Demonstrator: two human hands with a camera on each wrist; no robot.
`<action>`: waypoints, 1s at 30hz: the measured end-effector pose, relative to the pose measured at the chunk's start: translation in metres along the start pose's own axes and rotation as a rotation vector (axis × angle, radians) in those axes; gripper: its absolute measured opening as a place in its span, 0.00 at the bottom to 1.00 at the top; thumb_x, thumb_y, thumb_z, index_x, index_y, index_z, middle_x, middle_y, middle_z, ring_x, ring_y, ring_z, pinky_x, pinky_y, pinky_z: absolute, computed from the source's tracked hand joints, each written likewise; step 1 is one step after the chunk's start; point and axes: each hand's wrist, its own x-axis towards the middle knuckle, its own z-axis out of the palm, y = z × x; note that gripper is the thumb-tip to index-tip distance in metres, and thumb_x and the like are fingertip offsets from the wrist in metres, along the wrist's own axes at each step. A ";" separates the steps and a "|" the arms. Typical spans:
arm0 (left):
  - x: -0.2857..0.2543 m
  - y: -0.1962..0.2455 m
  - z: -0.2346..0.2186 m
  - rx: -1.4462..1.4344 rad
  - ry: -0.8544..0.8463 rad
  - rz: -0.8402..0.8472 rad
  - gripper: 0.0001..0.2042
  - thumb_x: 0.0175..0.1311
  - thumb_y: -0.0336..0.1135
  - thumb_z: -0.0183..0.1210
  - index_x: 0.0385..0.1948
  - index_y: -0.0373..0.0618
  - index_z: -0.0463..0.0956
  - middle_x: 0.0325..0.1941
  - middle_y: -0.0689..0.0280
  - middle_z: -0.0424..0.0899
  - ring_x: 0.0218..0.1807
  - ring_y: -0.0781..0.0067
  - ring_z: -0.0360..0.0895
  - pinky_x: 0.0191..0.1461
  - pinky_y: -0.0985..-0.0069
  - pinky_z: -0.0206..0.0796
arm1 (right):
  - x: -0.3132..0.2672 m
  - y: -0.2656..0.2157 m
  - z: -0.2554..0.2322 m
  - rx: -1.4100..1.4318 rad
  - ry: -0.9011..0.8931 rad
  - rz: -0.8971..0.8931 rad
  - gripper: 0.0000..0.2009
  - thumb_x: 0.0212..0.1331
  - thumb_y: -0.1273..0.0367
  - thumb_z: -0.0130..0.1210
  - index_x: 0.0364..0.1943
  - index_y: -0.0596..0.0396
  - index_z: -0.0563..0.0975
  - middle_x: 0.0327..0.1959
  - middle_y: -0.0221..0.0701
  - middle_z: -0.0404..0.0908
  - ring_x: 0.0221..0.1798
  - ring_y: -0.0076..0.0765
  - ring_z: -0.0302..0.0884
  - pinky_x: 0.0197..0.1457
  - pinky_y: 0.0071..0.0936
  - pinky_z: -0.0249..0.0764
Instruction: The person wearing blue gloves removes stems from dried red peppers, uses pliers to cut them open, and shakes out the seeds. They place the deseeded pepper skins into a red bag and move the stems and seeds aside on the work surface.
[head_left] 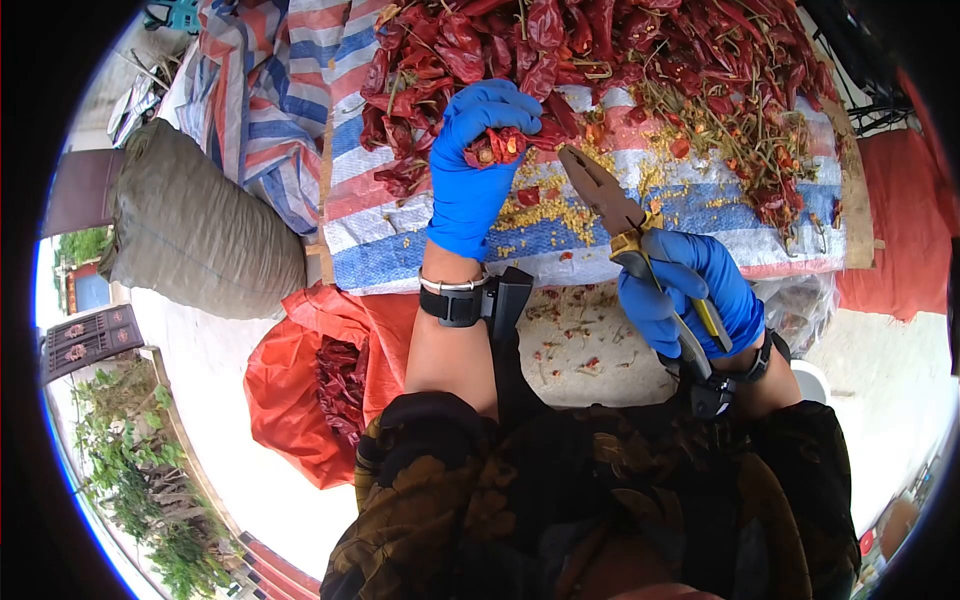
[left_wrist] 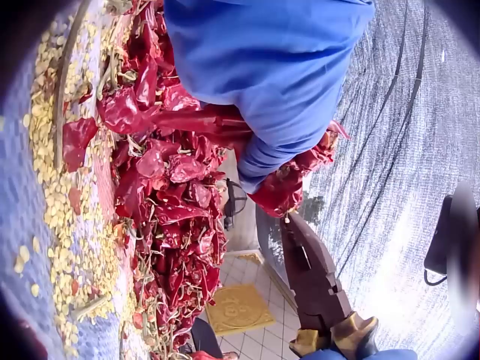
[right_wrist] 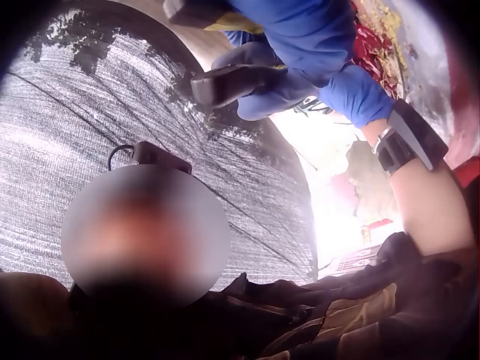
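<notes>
The blue-gloved left hand (head_left: 475,165) curls round several dried red chilies (head_left: 497,148), their cut ends showing yellowish insides. In the left wrist view the same hand (left_wrist: 270,67) grips the chilies (left_wrist: 281,191), and the plier tips touch or nearly touch a stem end. The gloved right hand (head_left: 695,295) holds pliers (head_left: 605,190) by yellow-and-grey handles, with the nose toward the left hand. In the right wrist view the right hand (right_wrist: 292,52) is round the handles (right_wrist: 236,84); the nose is out of that view.
A chili pile (head_left: 690,50), loose stems and yellow seeds (head_left: 545,222) lie on a striped sheet (head_left: 400,255). A red bag (head_left: 285,385) with chilies stands below left, beside a full grey-green sack (head_left: 195,225). Red cloth (head_left: 905,220) hangs at the right.
</notes>
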 end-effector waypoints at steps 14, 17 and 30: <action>-0.004 -0.011 -0.041 -0.135 0.486 -0.384 0.12 0.44 0.15 0.58 0.30 0.42 0.74 0.35 0.66 0.78 0.40 0.75 0.74 0.46 0.78 0.68 | -0.020 -0.005 0.003 -0.008 0.051 -0.012 0.20 0.58 0.57 0.45 0.11 0.52 0.66 0.17 0.38 0.69 0.15 0.35 0.68 0.18 0.28 0.67; -0.005 -0.010 -0.023 -0.187 0.434 -0.306 0.14 0.45 0.15 0.57 0.34 0.41 0.72 0.37 0.66 0.78 0.42 0.77 0.73 0.47 0.79 0.69 | -0.013 -0.003 -0.005 -0.189 0.051 -0.113 0.18 0.55 0.58 0.47 0.13 0.55 0.69 0.18 0.40 0.70 0.15 0.37 0.68 0.18 0.29 0.68; -0.009 -0.004 0.008 -0.274 0.112 -0.201 0.15 0.39 0.12 0.55 0.28 0.43 0.70 0.38 0.62 0.76 0.44 0.70 0.72 0.51 0.75 0.64 | 0.000 0.005 -0.006 0.076 -0.111 0.059 0.28 0.47 0.58 0.51 0.46 0.71 0.67 0.41 0.60 0.71 0.41 0.62 0.74 0.43 0.58 0.71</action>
